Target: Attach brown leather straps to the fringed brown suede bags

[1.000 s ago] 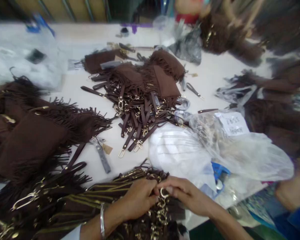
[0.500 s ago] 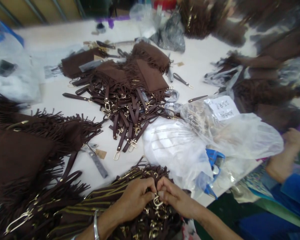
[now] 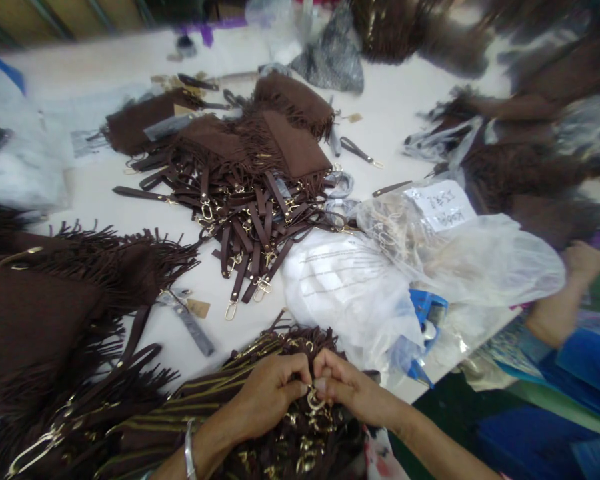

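Note:
My left hand (image 3: 273, 383) and my right hand (image 3: 350, 383) meet at the lower middle, each in a closed pinch. Between their fingertips is a small gold-coloured metal clasp (image 3: 315, 401); what it hangs from is hidden by the fingers. Right under them lies a heap of dark brown fringed bags (image 3: 190, 407) with yellowish edging and many gold clasps, close to my body. A large gold hook (image 3: 35, 453) lies at the lower left. Beyond the hands, a pile of brown wrist straps (image 3: 250, 233) with gold hooks spreads over the white table (image 3: 165, 60).
Brown fringed pouches (image 3: 295, 143) lie behind the straps, and a larger fringed bag (image 3: 40, 307) is at the left. White plastic bags (image 3: 350, 287) and a blue tool-like object (image 3: 427, 310) sit to the right. Another person's hand (image 3: 587, 260) is at the right edge.
The camera view has shifted slightly, so the table items sit a little further left and higher. Both hands stay pinched at the clasp with hardly any movement.

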`<state>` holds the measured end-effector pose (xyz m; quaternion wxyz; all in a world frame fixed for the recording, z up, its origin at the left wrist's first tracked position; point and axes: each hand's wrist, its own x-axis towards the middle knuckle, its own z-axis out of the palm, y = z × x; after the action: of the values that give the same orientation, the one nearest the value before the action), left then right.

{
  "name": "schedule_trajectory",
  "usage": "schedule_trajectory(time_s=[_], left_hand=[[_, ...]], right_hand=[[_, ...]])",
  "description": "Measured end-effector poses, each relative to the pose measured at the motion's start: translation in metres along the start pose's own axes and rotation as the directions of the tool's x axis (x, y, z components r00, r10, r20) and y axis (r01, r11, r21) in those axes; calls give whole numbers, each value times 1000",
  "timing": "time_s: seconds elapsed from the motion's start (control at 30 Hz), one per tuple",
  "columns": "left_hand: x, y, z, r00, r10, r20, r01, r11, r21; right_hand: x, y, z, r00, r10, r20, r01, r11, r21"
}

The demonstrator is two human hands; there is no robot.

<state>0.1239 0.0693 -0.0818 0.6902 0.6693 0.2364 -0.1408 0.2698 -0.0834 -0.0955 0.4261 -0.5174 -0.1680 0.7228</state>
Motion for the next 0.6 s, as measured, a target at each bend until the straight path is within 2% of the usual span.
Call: schedule_trajectory(time_s=[0.13, 0.2, 0.23, 0.3, 0.37, 0.47, 0.53, 0.6], left_hand=[[1, 0, -2, 999, 14, 35, -13, 1000, -24], [1, 2, -4, 999, 16, 42, -16, 1000, -7], [-1, 4, -4, 999, 12, 35, -13, 1000, 23], [-5, 8, -3, 1000, -10, 9, 9, 991, 136], [-9, 12, -1, 998, -49, -29, 56, 951, 304], [-15, 17, 2, 999, -44, -7, 41, 832, 553], [-15, 20, 4, 999, -9, 45, -24, 739, 673], [-14, 22, 5, 999, 15, 40, -40, 667, 744]], right_hand=[[7, 5, -3, 1000, -1, 7, 1, 998, 55], [8, 7, -4, 1000, -6, -23, 7, 999, 32], [7, 8, -4, 997, -14, -70, 13, 1000, -16], [0, 9, -3, 978, -54, -200, 11, 977, -212], [-14, 8, 2, 950, -151, -272, 9, 888, -460], [-40, 2, 12, 955, -258, -149, 91, 729, -679], [-52, -6, 16, 960, -275, -59, 144, 658, -739], [-54, -16, 14, 965, -262, -3, 158, 591, -791]])
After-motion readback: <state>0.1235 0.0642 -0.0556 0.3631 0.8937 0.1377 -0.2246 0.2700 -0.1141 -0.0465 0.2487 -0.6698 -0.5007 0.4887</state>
